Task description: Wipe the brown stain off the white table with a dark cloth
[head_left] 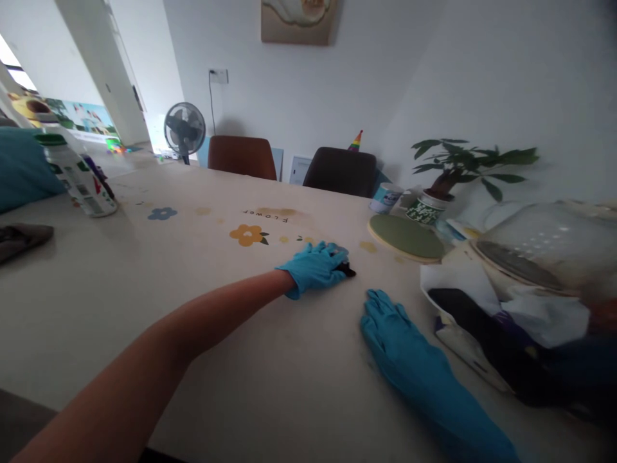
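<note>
My left hand (314,266), in a blue glove, presses down on the table (231,360) near its middle. Under its palm and fingers is a small black thing that looks like a cloth (347,270); only its edge shows, the rest is covered. To the right and nearer to me, my right hand (398,344) lies palm down on the tabletop, also in a blue glove. Its fingers are stretched out and hold nothing. Beyond the left hand, an orange flower print (247,235) and some lettering mark the table's surface.
A round green mat (407,236), a tin (385,197) and a potted plant (429,207) stand at the back right. Papers and a black object (463,315) crowd the right side. At left are a white bottle (81,177) and a dark cloth (22,239). Chairs (242,156) line the far edge.
</note>
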Demonstrator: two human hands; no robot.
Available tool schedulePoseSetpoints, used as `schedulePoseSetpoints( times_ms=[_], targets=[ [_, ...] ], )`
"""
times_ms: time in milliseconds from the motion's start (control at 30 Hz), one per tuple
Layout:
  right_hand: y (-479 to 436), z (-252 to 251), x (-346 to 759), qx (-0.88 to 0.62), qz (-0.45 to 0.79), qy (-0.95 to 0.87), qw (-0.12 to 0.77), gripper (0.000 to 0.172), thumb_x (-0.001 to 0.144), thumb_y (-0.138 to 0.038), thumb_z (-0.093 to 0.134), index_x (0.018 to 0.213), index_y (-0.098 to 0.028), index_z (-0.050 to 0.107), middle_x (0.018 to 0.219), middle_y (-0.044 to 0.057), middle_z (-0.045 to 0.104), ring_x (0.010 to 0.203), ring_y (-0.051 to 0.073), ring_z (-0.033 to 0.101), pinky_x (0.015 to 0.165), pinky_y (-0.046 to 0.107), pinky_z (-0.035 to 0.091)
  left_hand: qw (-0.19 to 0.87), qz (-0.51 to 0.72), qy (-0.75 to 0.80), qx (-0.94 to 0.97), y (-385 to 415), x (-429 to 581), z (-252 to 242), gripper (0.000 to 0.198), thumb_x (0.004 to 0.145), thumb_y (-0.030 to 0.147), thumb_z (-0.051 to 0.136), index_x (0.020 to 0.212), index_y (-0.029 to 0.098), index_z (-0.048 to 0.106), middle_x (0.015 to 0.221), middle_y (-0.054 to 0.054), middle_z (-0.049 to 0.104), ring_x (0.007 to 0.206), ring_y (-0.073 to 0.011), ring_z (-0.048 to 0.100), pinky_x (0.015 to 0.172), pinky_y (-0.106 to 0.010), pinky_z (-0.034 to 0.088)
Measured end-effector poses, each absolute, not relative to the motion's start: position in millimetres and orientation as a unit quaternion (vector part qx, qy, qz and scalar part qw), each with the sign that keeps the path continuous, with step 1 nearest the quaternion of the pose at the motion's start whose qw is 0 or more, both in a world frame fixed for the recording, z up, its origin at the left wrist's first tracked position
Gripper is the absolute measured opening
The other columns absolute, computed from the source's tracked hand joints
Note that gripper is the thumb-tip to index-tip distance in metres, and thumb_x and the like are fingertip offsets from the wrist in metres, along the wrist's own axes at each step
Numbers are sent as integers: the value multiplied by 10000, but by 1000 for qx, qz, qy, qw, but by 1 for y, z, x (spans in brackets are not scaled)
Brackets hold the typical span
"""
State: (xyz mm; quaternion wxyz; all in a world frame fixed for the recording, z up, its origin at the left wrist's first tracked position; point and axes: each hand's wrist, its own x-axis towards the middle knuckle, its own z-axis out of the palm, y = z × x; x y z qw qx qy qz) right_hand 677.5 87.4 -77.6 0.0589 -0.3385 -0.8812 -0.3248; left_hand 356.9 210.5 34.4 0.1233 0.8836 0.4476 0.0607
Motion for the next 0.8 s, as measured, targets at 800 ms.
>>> schedulePoseSetpoints(
  times_ms=[800],
  targets=[
    [87,-72,686,-310,-322,-893,45,635,1070,13,663,1638,-155,893,1906,265,718,1835,503,639,1478,763,610,124,26,613,780,187,233,51,739,1322,447,458,2027,226,465,2169,-155,347,2005,-379,367,1651,-635,180]
  ],
)
